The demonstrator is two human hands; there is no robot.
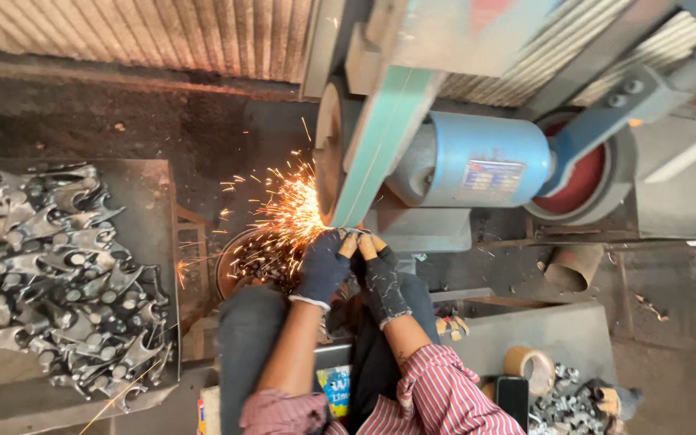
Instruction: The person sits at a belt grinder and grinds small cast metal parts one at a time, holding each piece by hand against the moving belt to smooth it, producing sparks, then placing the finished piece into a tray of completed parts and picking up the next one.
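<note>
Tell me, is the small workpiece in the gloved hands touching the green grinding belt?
Touching. The head view shows both hands pressing a small workpiece against the green belt, with sparks spraying from that spot.

— How many hands at the belt?
— Two gloved hands, the left hand (321,267) and the right hand (380,278), pressed together at one sanding belt (380,141).
— Motors?
— One blue motor (485,159).
— And the metal parts?
— Too many to count: one heap (54,274) on the tray (151,193), covering its left side.
— Tape?
— One roll (528,364).
</note>
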